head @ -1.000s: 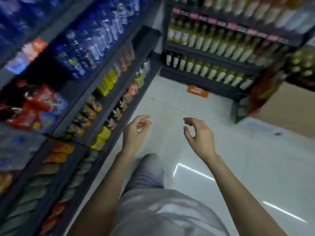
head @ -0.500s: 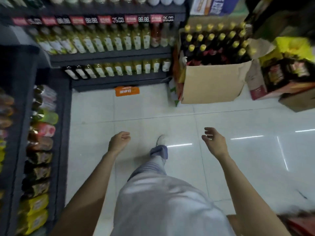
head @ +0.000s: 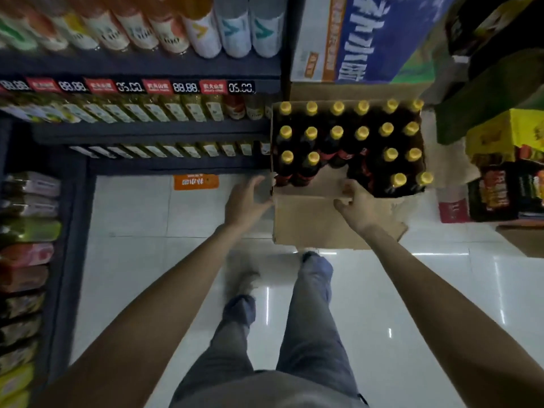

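standing on the floor (head: 132, 216) at the end of a shelf (head: 147, 134), the open cardboard box (head: 312, 222) is gripped at its near rim by the right hand (head: 357, 206), with the fingers curled over the edge. the left hand (head: 245, 201) is held open, fingers spread, just beside the box's near left corner; whether it touches cannot be told. on the shelf's price strip (head: 185, 87) "88.88" is read three times and "05.00" twice, between red tags. large white chinese characters are printed on a blue carton (head: 368, 36) above the box. eighteen yellow caps are counted on the dark bottles (head: 361, 132) inside the box. both arms are stretched forward.
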Available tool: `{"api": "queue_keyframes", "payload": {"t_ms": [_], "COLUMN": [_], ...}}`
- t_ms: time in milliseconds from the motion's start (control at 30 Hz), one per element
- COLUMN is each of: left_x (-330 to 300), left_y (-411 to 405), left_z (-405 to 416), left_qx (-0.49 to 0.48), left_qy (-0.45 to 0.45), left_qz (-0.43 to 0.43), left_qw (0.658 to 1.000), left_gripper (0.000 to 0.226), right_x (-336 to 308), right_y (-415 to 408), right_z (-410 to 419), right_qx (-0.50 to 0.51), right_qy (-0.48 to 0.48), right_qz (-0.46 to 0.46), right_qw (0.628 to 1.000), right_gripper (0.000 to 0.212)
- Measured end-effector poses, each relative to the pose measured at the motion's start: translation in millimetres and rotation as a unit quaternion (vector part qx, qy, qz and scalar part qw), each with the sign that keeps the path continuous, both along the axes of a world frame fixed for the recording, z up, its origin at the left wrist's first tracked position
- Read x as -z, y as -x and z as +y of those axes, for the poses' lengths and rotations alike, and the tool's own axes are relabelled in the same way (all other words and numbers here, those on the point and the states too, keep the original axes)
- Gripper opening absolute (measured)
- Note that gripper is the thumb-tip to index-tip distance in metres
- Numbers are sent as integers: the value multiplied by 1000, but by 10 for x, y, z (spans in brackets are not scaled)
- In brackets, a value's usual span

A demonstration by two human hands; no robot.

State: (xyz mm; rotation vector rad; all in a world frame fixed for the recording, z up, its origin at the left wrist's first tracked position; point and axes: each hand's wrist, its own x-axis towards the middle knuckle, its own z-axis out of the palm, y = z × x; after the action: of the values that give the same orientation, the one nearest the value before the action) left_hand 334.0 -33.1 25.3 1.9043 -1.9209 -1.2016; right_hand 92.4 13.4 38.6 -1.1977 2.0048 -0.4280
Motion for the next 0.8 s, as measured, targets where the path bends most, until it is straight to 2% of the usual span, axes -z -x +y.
{"api": "queue_keyframes", "payload": {"t_ms": [133,233,300,433,500,667,800], "left_x": [364,702,860,1018,1091,1092,855], "left_y": [439,652,769,919,961,1032,1023], "left_z": [-457,-620,-645,-678,-711,-649,-475], "left_qx": [-57,-93,-115,-109,-122,-153,-95], "left_qy": [-1,-41,-35,16,32,113,198], "left_qz": [-26,-49,-62,-192,-221,-181,-118], "left_qw": [998,994,991,975,967,965,969], "left_gripper": [70,81,84,88,86,66,63], "right_x": [376,686,874,1232,1337,1202,695], "right_y": [227,246,211,106,65,153,360], "right_z": [-708,-989,-1087,-1165,-1166,-1080,-953], "right_qx": [-80,-126,-149,-145,-125,-107,-101], "right_qy": [-22,-63,-76,-71,-70,-6,115], "right_qz": [15,12,2,-3,0,16,-29], "right_qw": [996,990,986,987,990,994,988], "right_gripper": [55,65,68,77,77,69,70]}}
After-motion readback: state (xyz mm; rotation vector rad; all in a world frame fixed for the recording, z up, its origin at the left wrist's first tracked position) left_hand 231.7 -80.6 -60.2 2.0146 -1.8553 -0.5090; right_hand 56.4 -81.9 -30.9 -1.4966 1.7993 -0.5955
